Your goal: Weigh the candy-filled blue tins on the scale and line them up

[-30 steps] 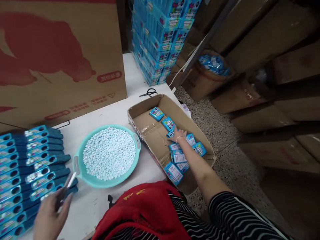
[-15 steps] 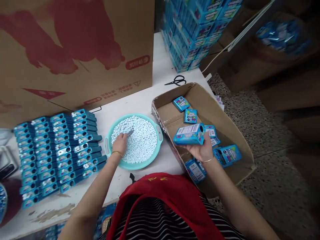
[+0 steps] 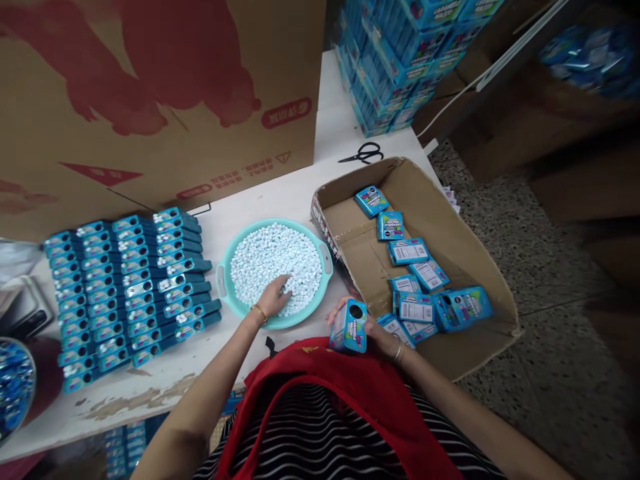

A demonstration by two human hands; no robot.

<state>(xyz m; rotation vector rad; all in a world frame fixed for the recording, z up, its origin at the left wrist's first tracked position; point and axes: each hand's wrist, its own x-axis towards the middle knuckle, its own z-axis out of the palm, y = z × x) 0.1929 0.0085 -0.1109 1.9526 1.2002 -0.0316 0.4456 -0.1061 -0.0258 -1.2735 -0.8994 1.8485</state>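
Low over the white candies in a round turquoise basin is my left hand, thumb and fingers apart, fingertips at the candies. No tool shows in it. My right hand grips a blue candy packet in front of the red apron, its printed front with a dark round spot facing up. Part of that hand is hidden behind the packet. Beside it, an open cardboard box holds several similar blue packets lying flat or overlapping.
Rows of upright blue packets stand left of the basin. Black scissors lie behind the open box. A large carton and stacked blue boxes rise at the back. A tub of shiny blue wrappers is at far left.
My right hand has brought the packet from above the open box to just before the apron. My left hand has shifted right within the basin; the metallic thing in it no longer shows.
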